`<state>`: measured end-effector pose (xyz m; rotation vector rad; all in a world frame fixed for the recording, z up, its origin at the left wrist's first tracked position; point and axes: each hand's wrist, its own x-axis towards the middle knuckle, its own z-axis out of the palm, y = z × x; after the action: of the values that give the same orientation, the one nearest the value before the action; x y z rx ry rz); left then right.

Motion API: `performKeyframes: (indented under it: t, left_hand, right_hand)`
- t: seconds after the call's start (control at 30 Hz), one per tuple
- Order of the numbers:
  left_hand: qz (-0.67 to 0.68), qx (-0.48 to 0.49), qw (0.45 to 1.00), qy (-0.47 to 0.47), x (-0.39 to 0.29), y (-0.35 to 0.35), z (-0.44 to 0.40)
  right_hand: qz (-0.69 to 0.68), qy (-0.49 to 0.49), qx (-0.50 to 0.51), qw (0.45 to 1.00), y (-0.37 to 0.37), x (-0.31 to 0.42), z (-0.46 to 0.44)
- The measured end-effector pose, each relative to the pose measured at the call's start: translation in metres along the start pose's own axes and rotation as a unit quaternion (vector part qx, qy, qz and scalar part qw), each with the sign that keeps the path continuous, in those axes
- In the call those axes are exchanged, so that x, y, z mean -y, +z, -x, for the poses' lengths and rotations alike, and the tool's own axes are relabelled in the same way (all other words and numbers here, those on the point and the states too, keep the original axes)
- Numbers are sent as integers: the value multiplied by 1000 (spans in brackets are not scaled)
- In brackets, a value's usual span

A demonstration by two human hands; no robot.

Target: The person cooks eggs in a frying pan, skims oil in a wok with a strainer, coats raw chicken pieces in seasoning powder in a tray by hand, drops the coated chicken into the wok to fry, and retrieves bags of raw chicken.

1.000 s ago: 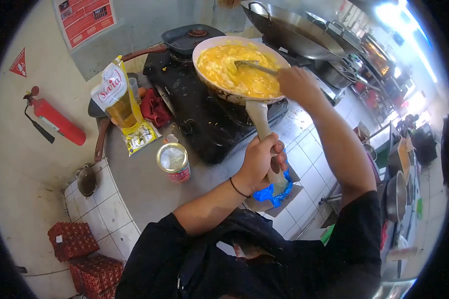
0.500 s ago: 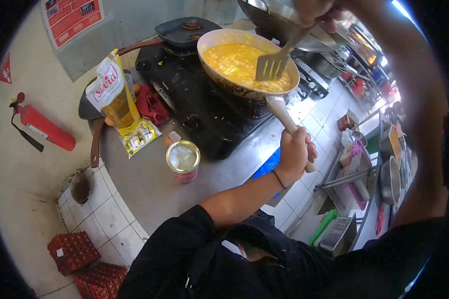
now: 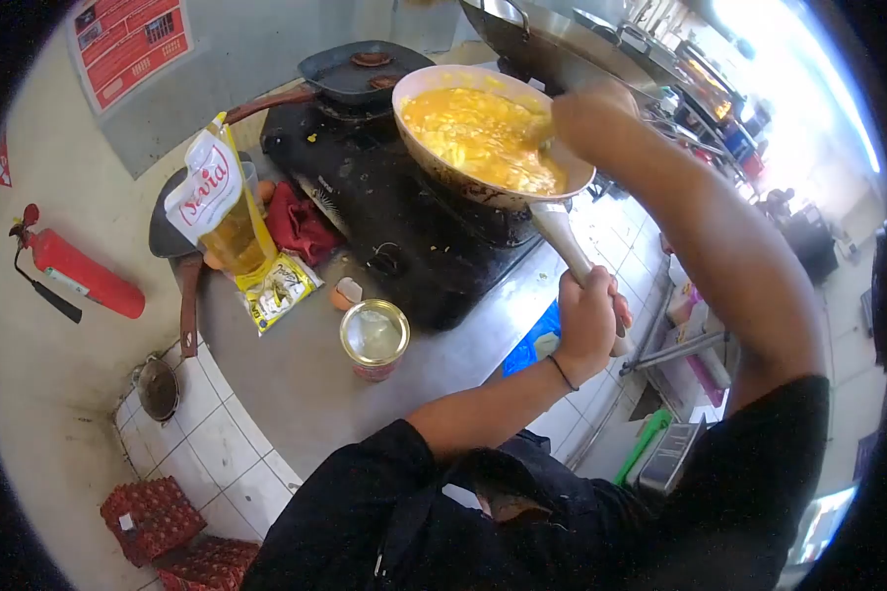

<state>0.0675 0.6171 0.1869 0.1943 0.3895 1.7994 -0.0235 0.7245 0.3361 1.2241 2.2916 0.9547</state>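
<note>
Fingers wrapped round the pale handle [image 3: 558, 236], my left hand [image 3: 589, 313] holds a frying pan [image 3: 426, 158] over the black stove [image 3: 365, 212]. Yellow egg mixture [image 3: 473, 138], partly set in pale lumps, fills the pan. My right hand [image 3: 593, 110] is closed above the pan's right side; the spatula [image 3: 540, 133] below it is blurred, its blade in the egg. An opened can [image 3: 375, 340] stands on the metal counter beside a cracked eggshell [image 3: 346, 293]. Left of the stove are an oil pouch [image 3: 229, 217], a yellow packet [image 3: 281, 292] and a red cloth [image 3: 301, 225].
A square grill pan [image 3: 360, 67] with brown pieces sits at the stove's back. Large woks [image 3: 562, 54] stand back right. A dark pan [image 3: 172, 222] lies left of the pouch. A fire extinguisher [image 3: 84, 271] hangs on the wall; egg trays [image 3: 158, 517] are stacked on the floor.
Between the earlier frames my right hand lifted the spatula high; now it is lowered into the egg again. The pan, with my left hand on its handle, sits further right in view than at first.
</note>
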Motion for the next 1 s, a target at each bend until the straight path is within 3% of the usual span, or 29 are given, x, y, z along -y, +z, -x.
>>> performKeyframes:
  t: [0.4,0.53,0.77,1.0]
  left_hand:
    - [-61,-17,995,-77,-22,-2,7]
    - [-104,-6,991,-81,-33,-6,11]
    - [-129,-34,987,-90,-35,-1,13]
    - [-100,-50,990,-89,-34,1,14]
  right_hand:
    - [-95,-24,-201,975,60,-10,-28]
    - [-90,-80,-217,969,71,-33,-46]
    - [-138,-214,-380,889,103,-56,-71]
    - [-153,-192,-291,925,81,-111,-25]
